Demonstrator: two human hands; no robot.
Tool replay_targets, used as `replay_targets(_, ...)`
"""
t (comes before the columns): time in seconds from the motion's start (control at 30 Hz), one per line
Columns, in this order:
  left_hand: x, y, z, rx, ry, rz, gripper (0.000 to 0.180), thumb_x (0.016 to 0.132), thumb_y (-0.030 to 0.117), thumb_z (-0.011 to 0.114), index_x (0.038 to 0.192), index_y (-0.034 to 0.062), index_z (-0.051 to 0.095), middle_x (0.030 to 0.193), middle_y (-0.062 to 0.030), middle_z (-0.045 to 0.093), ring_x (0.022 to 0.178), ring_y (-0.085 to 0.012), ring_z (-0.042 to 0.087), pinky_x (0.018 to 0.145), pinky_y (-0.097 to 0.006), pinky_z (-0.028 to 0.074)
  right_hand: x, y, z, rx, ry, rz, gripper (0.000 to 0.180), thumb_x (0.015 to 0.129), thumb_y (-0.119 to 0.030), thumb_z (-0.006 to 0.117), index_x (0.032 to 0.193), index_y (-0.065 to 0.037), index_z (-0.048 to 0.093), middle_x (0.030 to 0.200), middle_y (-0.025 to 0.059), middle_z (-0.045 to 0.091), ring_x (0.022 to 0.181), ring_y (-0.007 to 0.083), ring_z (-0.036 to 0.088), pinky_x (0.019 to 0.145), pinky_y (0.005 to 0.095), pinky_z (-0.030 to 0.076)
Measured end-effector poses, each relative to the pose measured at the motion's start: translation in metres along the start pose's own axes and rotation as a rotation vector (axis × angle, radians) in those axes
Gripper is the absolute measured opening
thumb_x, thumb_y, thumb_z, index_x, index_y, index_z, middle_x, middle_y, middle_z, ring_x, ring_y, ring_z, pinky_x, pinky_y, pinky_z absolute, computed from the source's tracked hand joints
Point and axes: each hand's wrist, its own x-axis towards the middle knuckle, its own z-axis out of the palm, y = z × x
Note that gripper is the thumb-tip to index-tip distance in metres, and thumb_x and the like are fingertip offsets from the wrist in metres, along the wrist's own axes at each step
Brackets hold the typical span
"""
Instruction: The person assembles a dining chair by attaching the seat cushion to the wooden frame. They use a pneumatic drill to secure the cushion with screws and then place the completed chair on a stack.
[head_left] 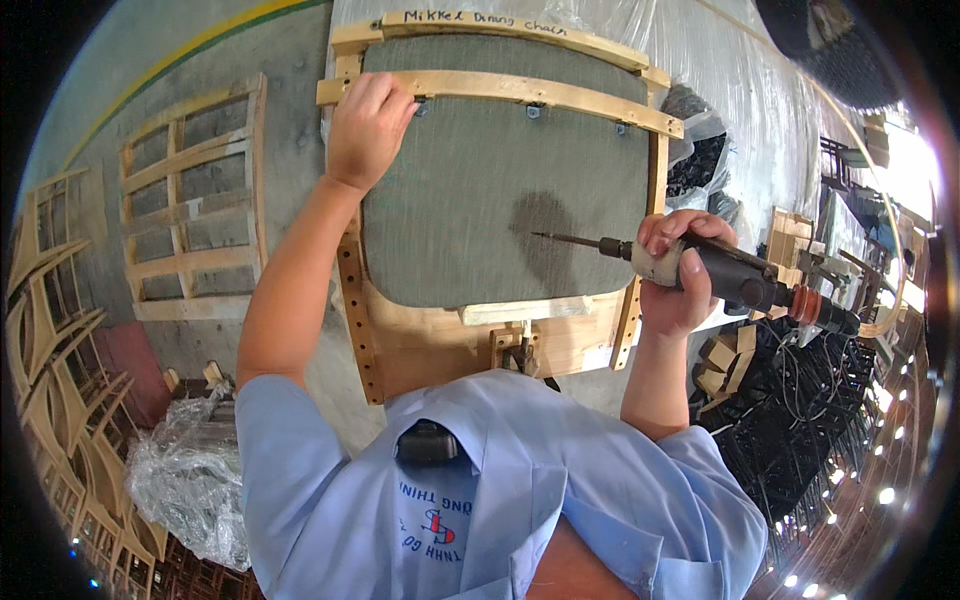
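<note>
My left hand (368, 132) is closed over the left part of a slightly curved wooden rail (510, 88); whether a small part is also pinched in the fingers is hidden. The rail lies across the far part of a grey padded panel (470, 200), where small dark metal brackets (535, 111) line its near edge. In my right hand (685, 270) is a dark power screwdriver (735, 275), gripped around its pale-wrapped front. Its long thin bit (565, 238) points left, above a darker patch or shadow on the panel, clear of the brackets.
A wooden jig (535, 27) with handwriting frames the panel, and a padded wooden clamp (525, 311) sits at its near edge. Slatted wooden frames (190, 205) stand at left, with plastic-wrapped goods (190, 475) below. Cardboard boxes (727, 360) and stacked dark metal parts (800, 420) are at right.
</note>
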Motion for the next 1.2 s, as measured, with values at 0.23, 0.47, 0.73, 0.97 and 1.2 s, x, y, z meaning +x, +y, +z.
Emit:
replay_targets(0.23, 0.005, -0.008, 0.001, 0.016, -0.023, 0.017, 0.018, 0.083, 0.010, 0.078, 0.090, 0.0035, 0.062, 0.092, -0.0085, 0.059, 0.086, -0.0297, 0.060, 0.073, -0.041, 0.051, 0.000, 0.003, 0.001, 0.003, -0.021, -0.003, 0.033, 0.089, -0.010, 0.069, 0.120, -0.005, 0.056, 0.101, 0.0173, 0.063, 0.081, 0.0250, 0.061, 0.076, 0.0479, 0.051)
replay_targets(0.47, 0.008, -0.010, -0.005, -0.039, -0.111, -0.021, 0.024, 0.085, 0.012, 0.078, 0.105, 0.0040, 0.066, 0.104, -0.0059, 0.059, 0.099, -0.0273, 0.062, 0.085, -0.039, 0.056, -0.002, 0.000, -0.003, -0.004, -0.013, 0.000, 0.032, 0.090, -0.010, 0.067, 0.120, -0.005, 0.056, 0.101, 0.0171, 0.063, 0.083, 0.0247, 0.061, 0.077, 0.0480, 0.051)
replay_targets(0.73, 0.019, -0.018, -0.004, -0.035, -0.221, -0.006, 0.028, 0.089, 0.016, 0.076, 0.112, 0.0036, 0.066, 0.115, -0.0058, 0.062, 0.110, -0.0273, 0.062, 0.092, -0.040, 0.055, 0.012, 0.008, 0.012, 0.016, -0.096, -0.004, 0.035, 0.090, -0.008, 0.069, 0.121, -0.005, 0.054, 0.102, 0.0184, 0.064, 0.084, 0.0249, 0.062, 0.079, 0.0488, 0.053)
replay_targets(0.97, 0.021, -0.025, -0.002, 0.035, -0.400, -0.063, 0.031, 0.092, 0.024, 0.073, 0.119, 0.0085, 0.068, 0.124, -0.0057, 0.065, 0.111, -0.0279, 0.066, 0.087, -0.042, 0.059, 0.045, 0.036, 0.055, 0.063, -0.176, 0.003, 0.033, 0.090, -0.005, 0.072, 0.118, -0.004, 0.056, 0.097, 0.0162, 0.064, 0.084, 0.0249, 0.064, 0.079, 0.0434, 0.055)
replay_targets(1.2, 0.024, -0.034, -0.003, -0.065, -0.331, 0.065, 0.022, 0.086, 0.022, 0.073, 0.094, 0.0057, 0.061, 0.096, -0.0131, 0.055, 0.089, -0.0336, 0.063, 0.078, -0.043, 0.053, 0.100, 0.087, 0.115, -0.079, -0.304, -0.044, 0.019, 0.093, -0.002, 0.063, 0.112, 0.000, 0.060, 0.099, 0.0136, 0.066, 0.089, 0.0221, 0.063, 0.085, 0.0379, 0.052)
